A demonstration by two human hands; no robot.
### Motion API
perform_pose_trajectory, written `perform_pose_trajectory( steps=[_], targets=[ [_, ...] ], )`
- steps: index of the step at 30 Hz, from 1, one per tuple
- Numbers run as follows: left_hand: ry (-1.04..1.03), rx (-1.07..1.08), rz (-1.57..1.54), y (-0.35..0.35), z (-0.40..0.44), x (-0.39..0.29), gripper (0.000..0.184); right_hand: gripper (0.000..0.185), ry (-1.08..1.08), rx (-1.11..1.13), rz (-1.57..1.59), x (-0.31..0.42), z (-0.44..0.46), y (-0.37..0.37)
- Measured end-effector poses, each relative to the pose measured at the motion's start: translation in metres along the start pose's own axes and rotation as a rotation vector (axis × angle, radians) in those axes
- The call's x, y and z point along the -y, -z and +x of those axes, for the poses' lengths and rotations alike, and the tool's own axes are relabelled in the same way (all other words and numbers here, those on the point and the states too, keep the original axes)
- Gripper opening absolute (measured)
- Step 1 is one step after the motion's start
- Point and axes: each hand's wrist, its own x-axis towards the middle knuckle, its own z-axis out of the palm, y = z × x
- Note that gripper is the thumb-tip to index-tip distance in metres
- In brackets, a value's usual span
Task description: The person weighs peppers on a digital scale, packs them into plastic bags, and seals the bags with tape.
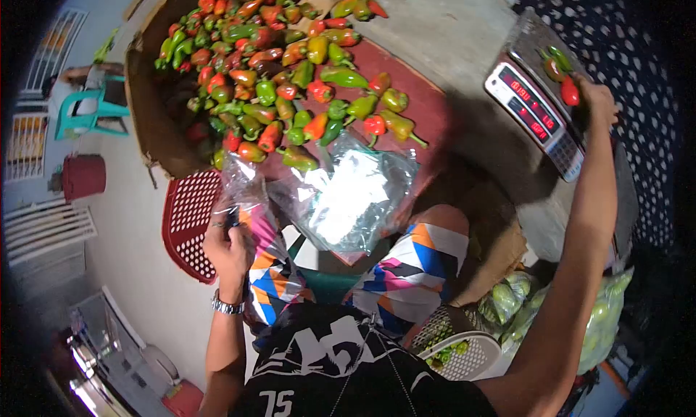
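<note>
My left hand [229, 252] is closed on a clear plastic bag [243, 176], which hangs over the front edge of the pepper pile. On the right, my right hand [598, 102] reaches over the digital scale [535, 113], its fingers at a red pepper [570, 91]; whether they grip it is hard to tell. Green and reddish peppers [554, 65] lie beside it on the scale's plate. Red numbers glow on the display. A stack of clear plastic bags [349, 192] rests on the red board [406, 91], in front of many red and green peppers [264, 91].
A cardboard box wall [141, 105] borders the pile. A red perforated basket [190, 228] stands left of my knees. At lower right are a white basket [475, 355] and bags of green produce [602, 323]. A person [76, 76] is near a teal chair [87, 113].
</note>
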Motion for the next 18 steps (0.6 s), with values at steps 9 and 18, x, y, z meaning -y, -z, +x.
perform_pose_trajectory(
  steps=[9, 18],
  targets=[
    [0.008, -0.019, 0.023, 0.0, 0.003, 0.034, 0.049, 0.104, -0.063, -0.133, 0.116, -0.001, 0.048, -0.004],
    [-0.063, -0.024, 0.071, 0.001, 0.005, 0.038, 0.048, 0.054, 0.883, 0.156, 0.755, 0.07, -0.187, 0.014]
  ],
)
